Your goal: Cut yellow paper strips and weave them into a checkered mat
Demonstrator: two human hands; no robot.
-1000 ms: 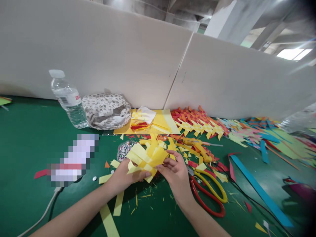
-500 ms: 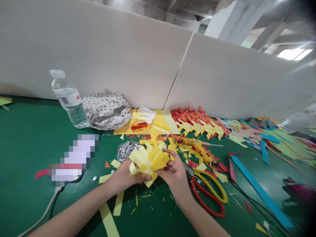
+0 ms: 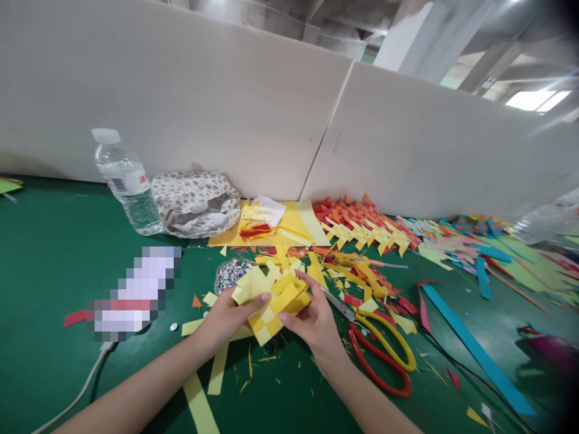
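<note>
Between my two hands is a piece of woven paper strips [image 3: 268, 318] in pale and deeper yellow, tilted above the green table. My left hand [image 3: 230, 316] grips its left side, the thumb lying across the top. On its right edge, my right hand [image 3: 314, 316] pinches the deeper yellow strips, thumb in front and fingers behind. Scissors [image 3: 382, 343] with one red and one yellow handle lie just right of my right hand. A clear bag of googly eyes [image 3: 231, 274] lies beyond my left hand. Pale yellow strips [image 3: 199, 401] lie under my left wrist.
A water bottle [image 3: 129, 187] and a patterned cloth pouch [image 3: 196, 205] stand by the white partition [image 3: 181, 90]. Woven paper fish [image 3: 362, 226] are piled at the back. A yellow glue gun [image 3: 362, 268] lies among scraps. A blue strip [image 3: 474, 346] and a cable lie right.
The woven piece has turned, so its checkered face shows more and the strips look more folded in. My left thumb has moved up onto it; my right hand still grips the right edge.
</note>
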